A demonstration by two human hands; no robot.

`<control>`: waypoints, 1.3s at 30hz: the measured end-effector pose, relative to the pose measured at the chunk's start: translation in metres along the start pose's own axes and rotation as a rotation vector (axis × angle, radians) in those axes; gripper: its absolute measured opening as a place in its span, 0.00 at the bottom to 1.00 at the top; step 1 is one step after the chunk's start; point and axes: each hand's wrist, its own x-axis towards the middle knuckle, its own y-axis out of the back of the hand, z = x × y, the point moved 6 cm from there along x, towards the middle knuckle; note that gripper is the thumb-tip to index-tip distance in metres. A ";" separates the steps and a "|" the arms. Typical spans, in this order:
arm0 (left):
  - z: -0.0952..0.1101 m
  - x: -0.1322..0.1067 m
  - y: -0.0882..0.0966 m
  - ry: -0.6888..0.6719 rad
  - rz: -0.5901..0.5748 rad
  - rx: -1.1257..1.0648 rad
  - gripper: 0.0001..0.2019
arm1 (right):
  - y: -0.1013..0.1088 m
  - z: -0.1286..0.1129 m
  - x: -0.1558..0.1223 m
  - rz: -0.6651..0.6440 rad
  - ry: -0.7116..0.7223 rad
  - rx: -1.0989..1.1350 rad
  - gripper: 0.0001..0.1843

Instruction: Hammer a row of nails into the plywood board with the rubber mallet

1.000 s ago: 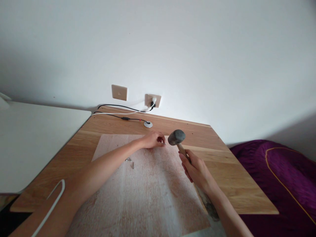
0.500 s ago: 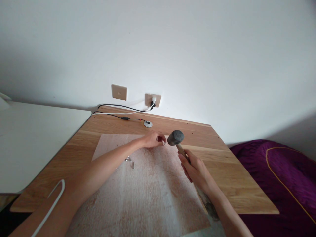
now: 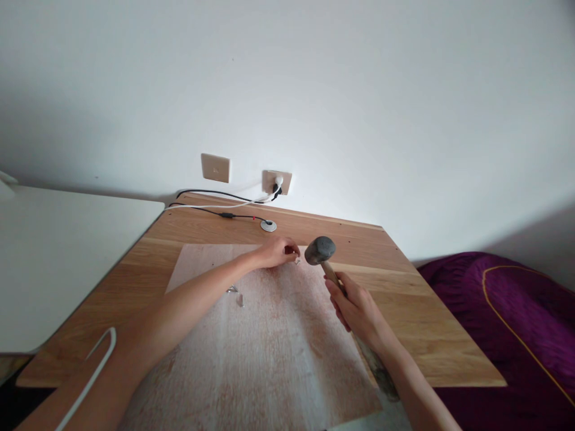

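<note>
My right hand (image 3: 359,305) is wrapped round the wooden handle of a rubber mallet (image 3: 320,250). The mallet's dark head is raised over the far right part of a pale wooden board (image 3: 251,359). Close to the board's far edge, my left hand (image 3: 279,252) has its thumb and fingers pinched at a small whitish piece (image 3: 297,261), too small to name. Left of the board's middle, beside my left forearm, lie a small shiny metal piece (image 3: 232,289) and a small clear piece (image 3: 241,300).
The board lies on a wooden desk (image 3: 431,335) against a white wall. Black and white cables (image 3: 211,206) run to a wall socket (image 3: 277,182) and a round cable hole (image 3: 268,226). A white table (image 3: 81,257) adjoins at left; purple fabric (image 3: 467,311) is at right.
The fingers of my left hand have shifted very slightly at the small whitish piece, which shows a little lower. My right hand and the mallet stay almost still.
</note>
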 end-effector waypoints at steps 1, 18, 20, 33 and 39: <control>0.000 0.000 0.000 0.002 0.002 0.000 0.07 | 0.000 0.000 0.000 0.001 -0.002 -0.004 0.23; -0.007 0.000 -0.011 -0.040 -0.070 0.045 0.06 | -0.011 -0.002 0.004 -0.077 -0.040 -0.074 0.20; -0.007 0.000 -0.011 -0.047 -0.057 0.051 0.05 | -0.010 -0.002 0.004 -0.075 -0.041 -0.078 0.20; -0.003 0.001 -0.007 -0.041 -0.064 -0.011 0.07 | -0.005 0.007 0.003 -0.050 -0.019 -0.089 0.20; -0.005 0.001 -0.008 -0.012 -0.070 -0.017 0.07 | -0.001 0.003 0.002 -0.067 -0.040 -0.081 0.20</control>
